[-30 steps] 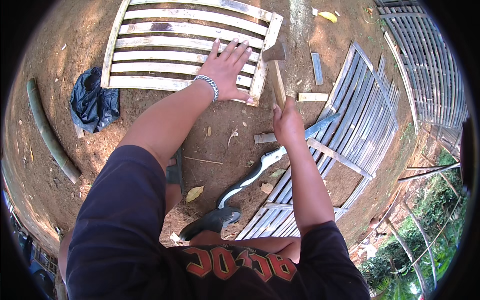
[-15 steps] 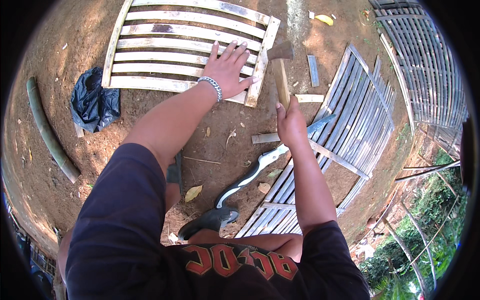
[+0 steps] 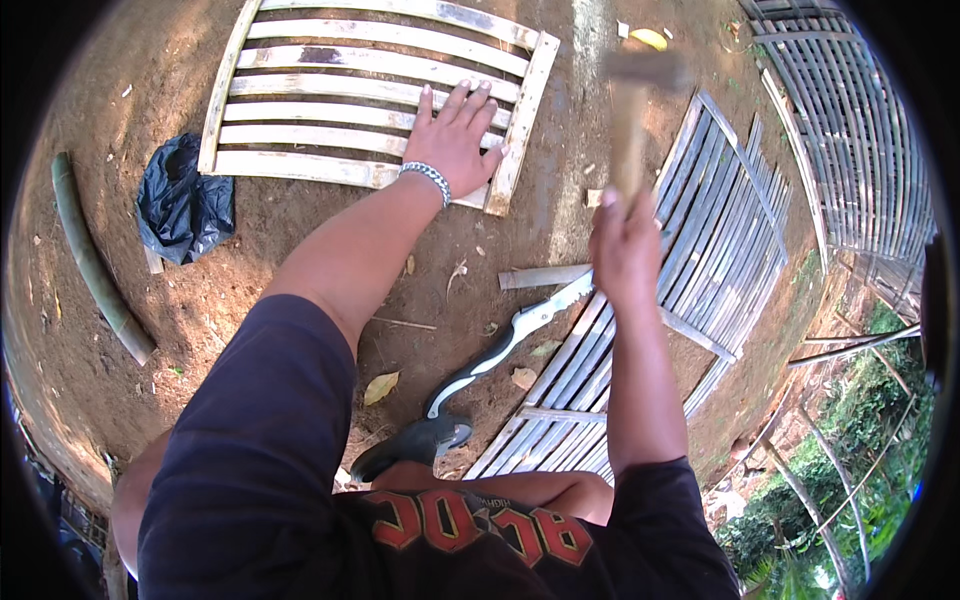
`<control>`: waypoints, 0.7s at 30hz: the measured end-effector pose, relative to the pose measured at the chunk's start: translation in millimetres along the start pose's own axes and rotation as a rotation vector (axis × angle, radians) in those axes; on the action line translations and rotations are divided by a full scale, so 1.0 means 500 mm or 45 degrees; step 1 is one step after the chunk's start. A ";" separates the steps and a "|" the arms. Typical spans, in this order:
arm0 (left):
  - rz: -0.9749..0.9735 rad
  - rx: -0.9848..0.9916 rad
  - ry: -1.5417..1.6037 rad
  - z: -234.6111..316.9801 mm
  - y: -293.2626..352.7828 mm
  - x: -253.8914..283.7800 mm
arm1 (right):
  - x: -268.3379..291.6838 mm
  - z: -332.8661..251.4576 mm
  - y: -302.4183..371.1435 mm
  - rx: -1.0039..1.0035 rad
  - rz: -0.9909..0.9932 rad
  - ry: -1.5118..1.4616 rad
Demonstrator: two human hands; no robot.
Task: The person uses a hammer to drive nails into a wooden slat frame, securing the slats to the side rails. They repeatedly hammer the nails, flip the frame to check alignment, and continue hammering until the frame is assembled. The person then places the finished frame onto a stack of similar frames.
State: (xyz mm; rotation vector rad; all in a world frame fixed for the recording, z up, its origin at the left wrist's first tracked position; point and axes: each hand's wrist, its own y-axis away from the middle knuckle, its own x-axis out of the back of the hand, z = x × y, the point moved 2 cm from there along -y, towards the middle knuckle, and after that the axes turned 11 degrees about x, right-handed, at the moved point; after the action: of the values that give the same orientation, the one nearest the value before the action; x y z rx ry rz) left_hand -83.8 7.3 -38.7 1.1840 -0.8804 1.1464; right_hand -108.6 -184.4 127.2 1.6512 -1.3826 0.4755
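Note:
My left hand [image 3: 458, 145], a chain bracelet at its wrist, lies with fingers spread on the slats of a pale bamboo panel [image 3: 330, 110], close to its right crosspiece. Closed round the wooden handle of a hatchet [image 3: 628, 135] is my right hand [image 3: 626, 245]. The hatchet's dark metal head points away from me, blurred by motion, to the right of the panel. Below my right hand, a saw [image 3: 510, 338] with a black and white handle lies on the ground; my right hand hides part of its blade end.
A larger grey bamboo slat panel [image 3: 720, 220] lies to the right, another slatted panel [image 3: 850, 130] beyond it. At left are a black plastic bag [image 3: 185, 205] and a bamboo pole [image 3: 90, 260]. A short bamboo strip [image 3: 543, 277] lies near the saw. My boot [image 3: 410, 447] is below.
My right hand has swung the hatchet to the right, away from the pale panel's edge. The left hand stays on the slats.

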 end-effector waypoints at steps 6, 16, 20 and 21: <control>-0.005 -0.054 -0.001 0.029 -0.016 0.013 | -0.057 0.094 0.017 0.301 0.218 0.158; 0.015 -0.049 -0.019 0.024 -0.015 0.013 | -0.074 0.106 0.022 0.392 0.398 -0.182; 0.061 -0.022 -0.008 0.011 -0.027 0.008 | -0.084 0.120 0.027 0.266 -0.012 0.169; 0.048 -0.005 -0.024 0.004 -0.017 0.010 | -0.065 0.076 0.033 0.137 0.004 0.004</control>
State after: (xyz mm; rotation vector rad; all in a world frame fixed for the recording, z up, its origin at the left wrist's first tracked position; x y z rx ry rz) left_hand -74.5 6.6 -35.5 1.1813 -0.9223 1.1652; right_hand -142.7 -196.4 89.1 1.7339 -1.3784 0.5623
